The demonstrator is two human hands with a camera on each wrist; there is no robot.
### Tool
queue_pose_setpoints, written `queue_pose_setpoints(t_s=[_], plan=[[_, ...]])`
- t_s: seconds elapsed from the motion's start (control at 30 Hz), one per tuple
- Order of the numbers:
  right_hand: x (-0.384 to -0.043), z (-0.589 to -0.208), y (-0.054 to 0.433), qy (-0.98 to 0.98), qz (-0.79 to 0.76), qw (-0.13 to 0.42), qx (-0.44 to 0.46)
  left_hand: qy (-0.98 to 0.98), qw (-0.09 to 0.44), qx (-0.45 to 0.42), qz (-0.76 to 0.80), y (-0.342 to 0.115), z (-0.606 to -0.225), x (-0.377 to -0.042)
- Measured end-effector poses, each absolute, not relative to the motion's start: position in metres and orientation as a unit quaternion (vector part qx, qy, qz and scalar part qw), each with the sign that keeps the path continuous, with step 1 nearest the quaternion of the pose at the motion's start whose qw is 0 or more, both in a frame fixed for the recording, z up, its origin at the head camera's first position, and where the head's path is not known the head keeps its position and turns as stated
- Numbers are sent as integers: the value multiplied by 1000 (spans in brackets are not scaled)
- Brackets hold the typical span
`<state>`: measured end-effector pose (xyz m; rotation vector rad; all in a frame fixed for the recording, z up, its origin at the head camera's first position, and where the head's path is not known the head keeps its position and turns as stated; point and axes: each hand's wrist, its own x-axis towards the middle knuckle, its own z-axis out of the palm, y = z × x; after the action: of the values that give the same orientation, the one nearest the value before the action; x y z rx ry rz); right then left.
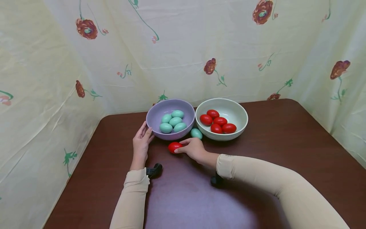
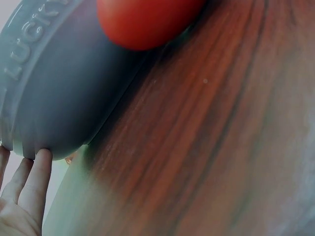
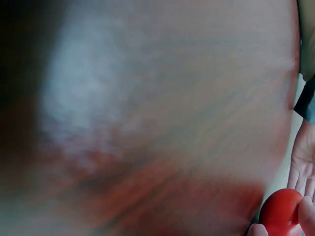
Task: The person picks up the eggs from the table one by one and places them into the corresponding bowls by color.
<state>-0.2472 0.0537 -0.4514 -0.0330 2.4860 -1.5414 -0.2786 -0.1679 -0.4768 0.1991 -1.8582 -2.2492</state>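
My right hand (image 1: 196,149) pinches a red egg (image 1: 172,147) between thumb and fingers, just in front of the purple bowl (image 1: 171,136). That egg (image 3: 278,211) also shows at the lower right of the right wrist view. My left hand (image 1: 140,144) rests against the purple bowl's left side, its fingers (image 2: 37,184) fairly straight along the outer wall. Several mint-green eggs (image 1: 175,121) lie inside this bowl. Another mint-green egg (image 1: 196,134) sits on the table beyond my right hand, between the bowls. The pale bowl (image 1: 241,122) holds several red eggs (image 1: 220,121).
Both bowls stand side by side near the far edge of the dark brown table (image 1: 271,133). Behind them hangs a flowered curtain (image 1: 177,57). Black straps with small devices (image 1: 154,170) are on the wrists, below light sleeves.
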Motion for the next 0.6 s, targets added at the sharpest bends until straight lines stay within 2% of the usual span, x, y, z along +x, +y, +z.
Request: queue_pose_setpoints(t_s=[0.33,0.6], plan=[[-244,-436,81,847,-521,98,-31,-630,112,67,-766,-169,-476,-281],[-239,-407,117,852,-515,83,-48,-633,104,75,-764,-168,-476,-278]])
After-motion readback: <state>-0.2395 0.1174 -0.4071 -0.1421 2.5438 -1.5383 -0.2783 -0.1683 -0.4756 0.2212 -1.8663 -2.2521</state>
